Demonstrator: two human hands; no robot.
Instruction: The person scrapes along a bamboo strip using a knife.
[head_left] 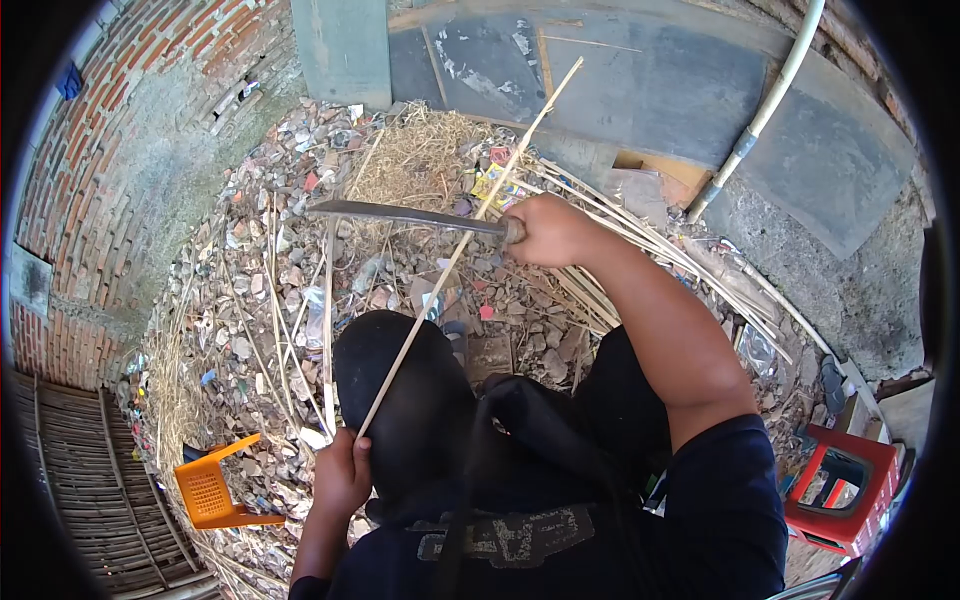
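My left hand [342, 474] is closed around the near end of a long, pale bamboo strip [432, 296], beside my left knee. The strip slants up and away to the right, past my other hand. My right hand [548, 232] grips the handle of a machete [415, 214], its long dark blade pointing left. The blade crosses the strip at about its middle; whether the edge bites into it I cannot tell. More split bamboo strips [660, 248] lie in a bundle to the right, partly behind my right forearm.
Rubble and litter [245, 345] cover the ground, with thin strips [328, 330] lying at left. An orange plastic stool [208, 490] lies tipped at lower left. A red crate [838, 490] is at lower right. A brick wall [130, 190] and a pale pipe [760, 120] bound the area.
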